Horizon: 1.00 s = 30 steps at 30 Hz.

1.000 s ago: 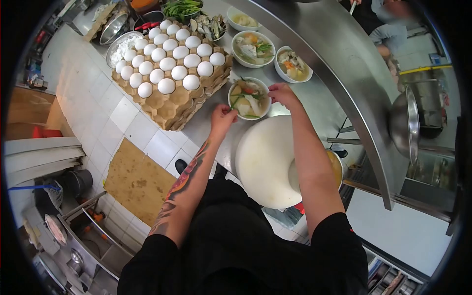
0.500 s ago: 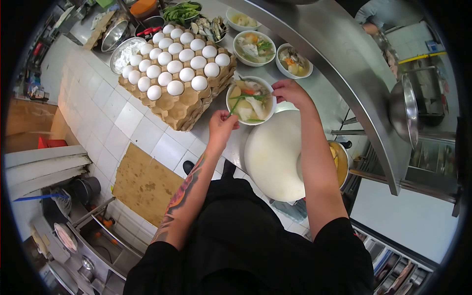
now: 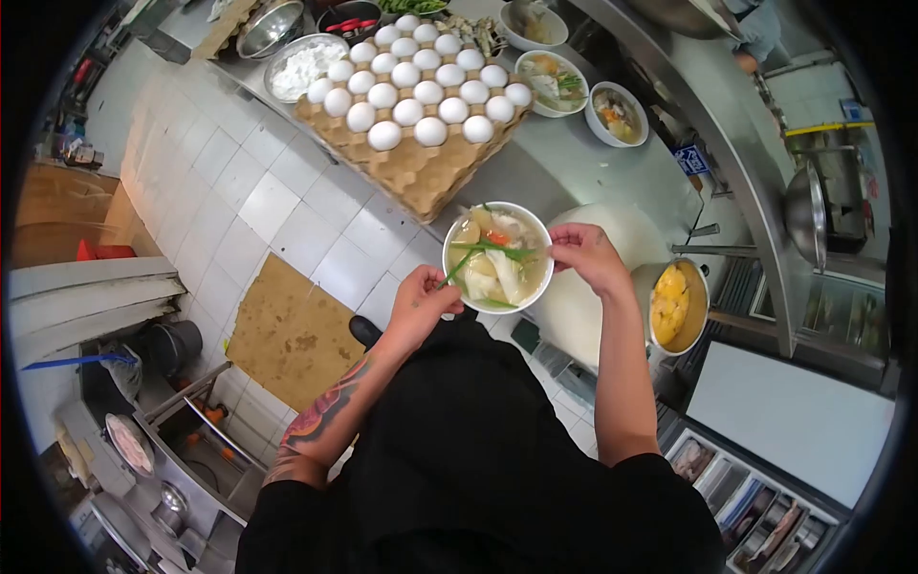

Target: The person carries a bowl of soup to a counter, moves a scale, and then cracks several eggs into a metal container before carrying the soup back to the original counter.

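Note:
A white bowl of soup (image 3: 497, 258) with pale chunks, an orange piece and green stalks is held up in front of my body. My left hand (image 3: 424, 304) pinches its left rim, close to a green stalk that hangs over the edge. On the opposite side, my right hand (image 3: 585, 253) grips the rim between thumb and fingers. Below and to the right of the bowl lies a large round white surface (image 3: 612, 230), partly covered by my right hand and forearm.
Stacked cardboard trays of white eggs (image 3: 411, 143) stand on the steel counter (image 3: 535, 177). Behind are more soup bowls (image 3: 617, 115) and a bowl of white powder (image 3: 304, 69). A pot with yellow contents (image 3: 674, 304) sits at right, below a steel shelf edge (image 3: 708, 124).
Both hands have drawn the soup bowl from above the counter toward my body. The view has shifted, so the egg trays and other bowls appear higher and farther right.

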### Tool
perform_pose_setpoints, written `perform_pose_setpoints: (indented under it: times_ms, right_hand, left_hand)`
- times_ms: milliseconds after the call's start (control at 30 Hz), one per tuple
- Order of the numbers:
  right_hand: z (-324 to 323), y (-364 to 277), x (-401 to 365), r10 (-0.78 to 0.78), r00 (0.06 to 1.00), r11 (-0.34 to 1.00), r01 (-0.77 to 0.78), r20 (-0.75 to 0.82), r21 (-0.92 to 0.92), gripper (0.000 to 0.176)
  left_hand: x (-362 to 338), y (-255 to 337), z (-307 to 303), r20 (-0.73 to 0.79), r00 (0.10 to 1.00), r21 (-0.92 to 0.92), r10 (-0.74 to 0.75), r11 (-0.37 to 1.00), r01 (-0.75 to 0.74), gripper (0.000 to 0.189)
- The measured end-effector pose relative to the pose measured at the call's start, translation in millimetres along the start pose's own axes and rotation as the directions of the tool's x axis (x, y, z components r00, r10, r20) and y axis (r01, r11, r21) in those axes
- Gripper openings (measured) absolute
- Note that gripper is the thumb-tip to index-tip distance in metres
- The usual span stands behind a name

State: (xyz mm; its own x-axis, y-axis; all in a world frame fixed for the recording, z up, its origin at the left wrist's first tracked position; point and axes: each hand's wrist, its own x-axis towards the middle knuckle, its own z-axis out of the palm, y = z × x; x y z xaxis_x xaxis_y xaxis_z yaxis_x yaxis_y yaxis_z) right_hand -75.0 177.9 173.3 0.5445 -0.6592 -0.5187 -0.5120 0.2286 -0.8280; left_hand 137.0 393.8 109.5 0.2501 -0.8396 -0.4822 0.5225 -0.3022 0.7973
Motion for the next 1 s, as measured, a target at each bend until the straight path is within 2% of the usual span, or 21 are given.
perform_pose_setpoints:
  times_ms: [67,133,233,433,700,1000]
  right_hand:
    - [43,-7,-22,0.028,0.999,0.995,-0.026,-0.018,0.1,0.02]
    - [86,-13,-36,0.048,0.999,0.993,-0.047,-0.013,0.106,0.022]
    - [154,-29,-48,0.08,0.996,0.984,-0.083,0.029,0.16,0.027]
    - [286,-83,-30,0.02,0.975,0.982,-0.061,0.223,0.18,0.028]
    - [446,-193,76,-0.104,0.876,0.99,0.046,0.472,0.134,0.027]
    - [627,-343,250,-0.135,0.772,0.991,0.11,0.621,0.079,0.025]
  left_hand:
    - [-27,7,-35,0.016,0.999,-0.008,-0.05,0.999,0.051,0.022]
    - [-51,13,-75,0.048,0.996,0.007,-0.073,0.997,0.073,0.023]
    - [-89,29,-135,0.017,0.997,0.024,-0.069,0.997,0.069,0.021]
    - [-156,79,-265,-0.06,0.998,-0.013,-0.013,1.0,0.012,0.022]
    - [-176,155,-428,-0.257,0.963,-0.066,0.085,0.992,-0.105,0.023]
    - [-133,281,-611,-0.45,0.879,-0.103,0.154,0.969,-0.222,0.024]
